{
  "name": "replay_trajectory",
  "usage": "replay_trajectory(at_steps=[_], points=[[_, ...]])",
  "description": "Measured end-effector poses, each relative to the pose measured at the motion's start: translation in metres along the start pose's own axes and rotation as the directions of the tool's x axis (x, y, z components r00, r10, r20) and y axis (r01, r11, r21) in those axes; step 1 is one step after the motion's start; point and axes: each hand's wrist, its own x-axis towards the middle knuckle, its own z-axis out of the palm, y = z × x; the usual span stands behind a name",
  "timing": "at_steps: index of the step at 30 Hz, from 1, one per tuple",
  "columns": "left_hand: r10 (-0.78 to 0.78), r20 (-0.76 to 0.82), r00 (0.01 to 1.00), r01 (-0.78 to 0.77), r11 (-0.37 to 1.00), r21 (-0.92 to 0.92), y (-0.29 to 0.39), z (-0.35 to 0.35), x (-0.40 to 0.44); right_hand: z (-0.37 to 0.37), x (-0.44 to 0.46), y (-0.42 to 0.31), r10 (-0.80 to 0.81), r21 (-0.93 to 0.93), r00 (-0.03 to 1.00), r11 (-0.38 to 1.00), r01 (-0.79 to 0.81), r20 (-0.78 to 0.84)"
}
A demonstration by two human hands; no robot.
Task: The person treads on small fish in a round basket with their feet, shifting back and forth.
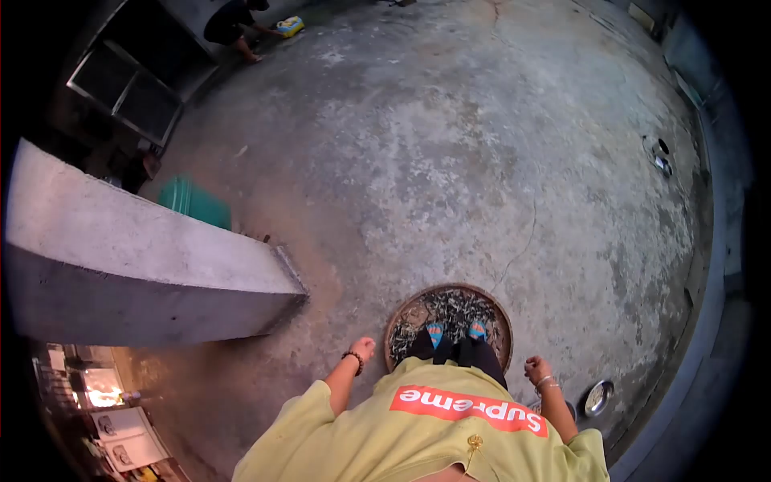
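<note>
Dim, cool grey light over concrete floor; shadows soft. Warm glare at lower left, bright patch burnt out, orange tint on floor nearby. Doorway sinks into near-black. Pillar bowed by strong wide-lens distortion, lower face shadowed; black vignette swallows corners. Green bin smeared; round tray murky inside.

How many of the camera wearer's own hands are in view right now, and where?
2: the left hand is left of the round tray, and the right hand is right of it. Neither is hidden.
</note>
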Motion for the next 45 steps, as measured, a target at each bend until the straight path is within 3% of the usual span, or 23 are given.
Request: replay_trajectory(at_steps=[2, 5, 9, 13, 16, 19, 21, 23, 27, 29, 31, 36, 39, 45], points=[[-0.012, -0.032, 0.999, 0.013, 1.000, 0.006, -0.018, 0.015, 0.001, -0.017, 0.015, -0.010, 0.000, -0.076, 0.998, 0.997, 0.004, 0.056], [0.001, -0.103, 0.995, 0.002, 0.999, 0.036, 0.010, 0.025, -0.037, -0.038, 0.045, -0.019, -0.027, -0.146, 0.991, 0.988, 0.047, 0.133], [0.004, -0.223, 0.975, -0.036, 0.990, -0.139, 0.004, 0.065, -0.039, -0.073, 0.064, -0.049, -0.117, -0.111, 0.984, 0.985, 0.132, 0.132], [-0.044, -0.172, 0.984, 0.003, 0.973, -0.233, 0.023, 0.109, -0.057, -0.103, 0.087, -0.040, -0.221, -0.119, 0.958, 0.962, 0.245, 0.181], [0.117, -0.215, 0.970, -0.143, 0.984, -0.108, 0.016, 0.144, -0.056, -0.115, 0.107, -0.001, -0.155, -0.124, 0.962, 0.975, 0.186, 0.226], [0.139, -0.177, 0.974, -0.171, 0.969, -0.177, 0.042, 0.157, -0.091, -0.132, 0.104, 0.021, -0.027, -0.275, 0.964, 0.956, 0.102, 0.263], [0.166, -0.190, 0.967, -0.191, 0.975, -0.118, 0.027, 0.166, -0.085, -0.137, 0.113, 0.039, -0.028, -0.314, 0.959, 0.942, 0.119, 0.282], [0.324, -0.250, 0.912, -0.314, 0.946, 0.084, 0.009, 0.170, -0.082, -0.145, 0.108, 0.040, -0.024, -0.319, 0.954, 0.940, 0.123, 0.298], [0.119, -0.166, 0.979, -0.089, 0.981, 0.174, 0.006, 0.161, -0.102, -0.146, 0.114, 0.029, -0.040, -0.283, 0.953, 0.950, 0.129, 0.301], [0.193, -0.282, 0.940, -0.137, 0.969, 0.207, 0.002, 0.163, -0.106, -0.137, 0.138, 0.037, -0.089, -0.229, 0.949, 0.959, 0.164, 0.304], [0.079, -0.219, 0.972, -0.052, 0.990, 0.129, 0.006, 0.160, -0.105, -0.132, 0.149, 0.036, -0.113, -0.210, 0.952, 0.962, 0.176, 0.284], [0.159, -0.292, 0.943, -0.141, 0.987, 0.083, 0.029, 0.157, -0.100, -0.124, 0.162, 0.033, -0.131, -0.118, 0.943, 0.978, 0.175, 0.307], [0.166, -0.288, 0.943, -0.153, 0.986, 0.067, 0.035, 0.157, -0.091, -0.125, 0.159, 0.034, -0.159, -0.183, 0.946, 0.959, 0.216, 0.282], [0.153, -0.304, 0.940, -0.143, 0.988, 0.055, 0.043, 0.157, -0.091, -0.140, 0.138, 0.029, -0.048, -0.245, 0.963, 0.963, 0.116, 0.266]])
